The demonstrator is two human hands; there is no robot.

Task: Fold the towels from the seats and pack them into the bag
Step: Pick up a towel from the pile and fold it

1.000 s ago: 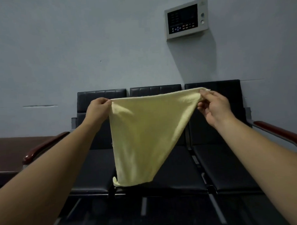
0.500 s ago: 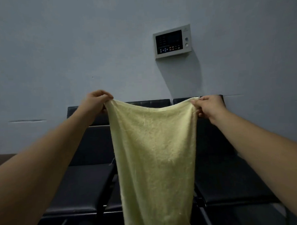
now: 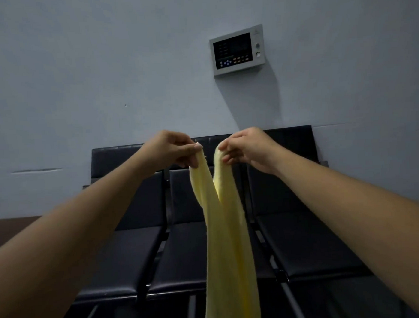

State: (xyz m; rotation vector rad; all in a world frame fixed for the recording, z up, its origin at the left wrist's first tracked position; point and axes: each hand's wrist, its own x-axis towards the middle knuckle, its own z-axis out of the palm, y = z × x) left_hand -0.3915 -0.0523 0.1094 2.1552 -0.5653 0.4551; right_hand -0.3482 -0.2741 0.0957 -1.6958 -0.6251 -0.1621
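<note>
Mid fold: left hand (image 3: pixel 169 148), right hand (image 3: pixel 248 147) just apart, each pinching corner of pale yellow terry towel (image 3: pixel 226 230) hanging below. Next: join corners.

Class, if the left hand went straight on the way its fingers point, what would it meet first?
Probably the right hand, pinching the yellow towel opposite: the left hand points across at it. Depth between them is unclear.

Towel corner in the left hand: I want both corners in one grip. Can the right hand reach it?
Probably yes: the right hand, pinching the other corner of the towel, is level with the left hand, with only a narrow gap between.
</note>
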